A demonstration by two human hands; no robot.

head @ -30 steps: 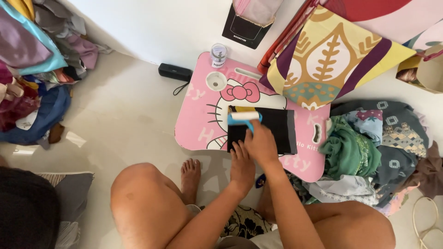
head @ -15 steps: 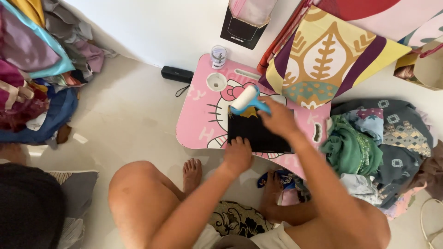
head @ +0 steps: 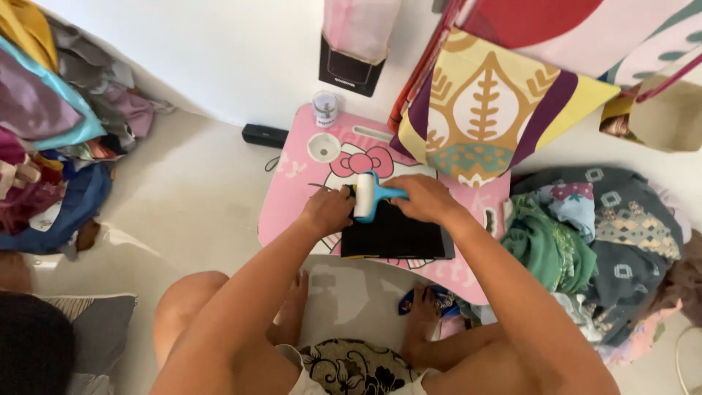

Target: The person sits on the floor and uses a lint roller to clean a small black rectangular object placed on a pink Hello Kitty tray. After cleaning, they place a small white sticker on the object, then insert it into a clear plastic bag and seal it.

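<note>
On the floor, a small pink counter [head: 292, 212] with a cartoon cat print stands against the white wall, and a folded black cloth [head: 398, 235] lies flat on its near half. The right hand [head: 424, 197] is closed around the blue handle of a lint roller [head: 365, 195], whose white roll stands upright at the cloth's upper left corner, apparently touching it, though the contact itself is hard to make out. The left hand [head: 329, 211] rests with curled fingers on the left edge of the black cloth, just beside the roller; it looks to be pressing the cloth rather than pinching it. A small clear jar [head: 325, 108] sits at the counter's far edge near the wall, and a black box [head: 265, 135] lies on the floor just left of it. A yellow and purple patterned fabric [head: 490, 117] hangs over the counter's right corner. To the right lies a heap of clothes with a green garment [head: 548, 245] on top. Another pile of clothes [head: 51, 146] fills the left side. The person's bare feet rest below the counter.
</note>
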